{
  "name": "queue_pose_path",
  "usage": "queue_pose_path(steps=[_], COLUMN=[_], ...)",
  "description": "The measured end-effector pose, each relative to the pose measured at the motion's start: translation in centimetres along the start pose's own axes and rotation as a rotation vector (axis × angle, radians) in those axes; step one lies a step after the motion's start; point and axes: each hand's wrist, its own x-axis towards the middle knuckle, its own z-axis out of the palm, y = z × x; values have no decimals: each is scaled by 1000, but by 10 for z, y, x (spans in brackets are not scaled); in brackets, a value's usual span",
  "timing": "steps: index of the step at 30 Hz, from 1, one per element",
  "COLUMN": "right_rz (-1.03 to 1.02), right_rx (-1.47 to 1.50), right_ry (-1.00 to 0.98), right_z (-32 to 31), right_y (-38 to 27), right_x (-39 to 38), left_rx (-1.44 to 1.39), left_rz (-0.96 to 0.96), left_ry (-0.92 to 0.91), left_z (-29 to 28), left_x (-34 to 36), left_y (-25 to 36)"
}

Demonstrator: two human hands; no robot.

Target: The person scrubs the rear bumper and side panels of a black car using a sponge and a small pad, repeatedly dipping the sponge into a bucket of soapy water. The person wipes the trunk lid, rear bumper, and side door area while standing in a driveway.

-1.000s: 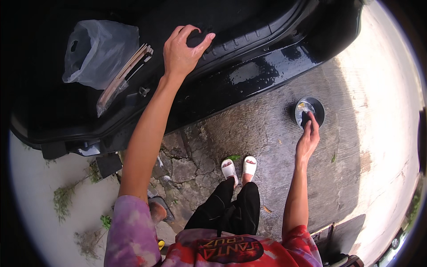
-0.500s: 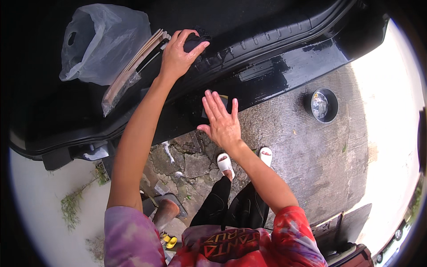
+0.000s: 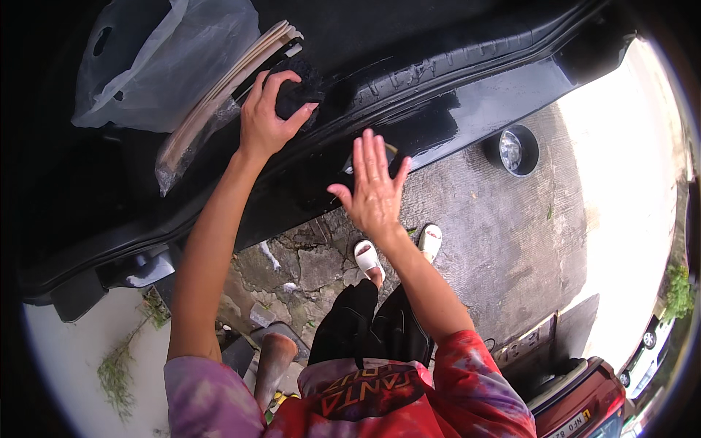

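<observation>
My left hand (image 3: pixel 261 124) is curled around a wadded black cloth (image 3: pixel 301 91), pressed on the car's black boot sill, beside a plastic-wrapped bundle of thin light-brown strips (image 3: pixel 219 98). Wet streaks shine on the glossy black bumper (image 3: pixel 438 128). Fingers spread and stretched out, my right hand (image 3: pixel 374 196) is palm down at the bumper's near edge; whether the palm touches it I cannot tell. A small dark patch with a yellowish edge (image 3: pixel 391 152) shows just behind its fingers.
A translucent white plastic bag (image 3: pixel 168 73) lies in the dark boot at left. On the wet concrete stands a black round bucket (image 3: pixel 531 157). My white slippers (image 3: pixel 367 255) are on cracked ground below the bumper. A red car (image 3: pixel 577 409) is parked at lower right.
My left hand has drawn the cloth left and nearer along the sill. My right hand stays spread by the bumper, slightly shifted. The whole view has tilted a little.
</observation>
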Motion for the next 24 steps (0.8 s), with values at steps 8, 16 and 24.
queue_pose_path(steps=[8,16,24], right_rz=[117,-50,-234], right_rx=[14,-38,49], right_ry=[41,54,-58], right_z=[15,4,60], right_y=[-33,21,-113], right_x=[3,-1,-35], left_rx=[-51,-28,-41], left_rz=[73,144,137], left_ry=[20,59,104], left_z=[10,19,30], left_x=[20,12,30], left_y=[-13,-29,-2])
